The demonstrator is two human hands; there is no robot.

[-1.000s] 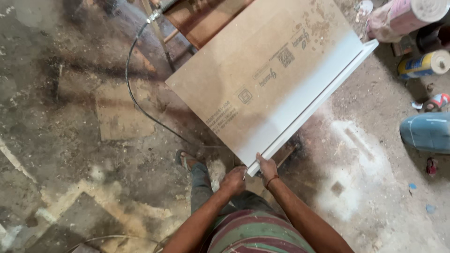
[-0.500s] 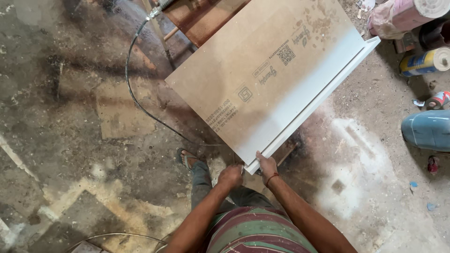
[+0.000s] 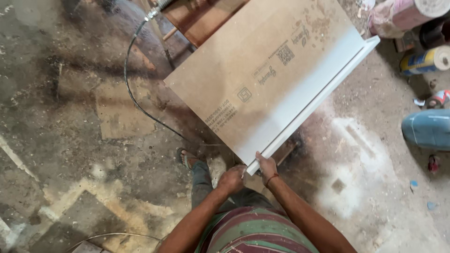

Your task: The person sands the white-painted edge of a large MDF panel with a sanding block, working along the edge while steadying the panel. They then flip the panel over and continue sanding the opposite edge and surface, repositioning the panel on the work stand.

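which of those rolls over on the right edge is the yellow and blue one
The lower roll, lying on its side beside the board's far corner. The roll above it is pink with a pale end.

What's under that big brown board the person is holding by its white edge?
Past the brown board's far edge shows part of a reddish wooden piece; below its near corner, a wooden block. What supports its middle is covered.

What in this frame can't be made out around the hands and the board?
- Head view: left hand fingers curl under the board corner, hiding its grip.
- Right hand palm hidden by the white edge strip.
- What supports the board: covered by the board.
- Black cable: far end cut by top edge.
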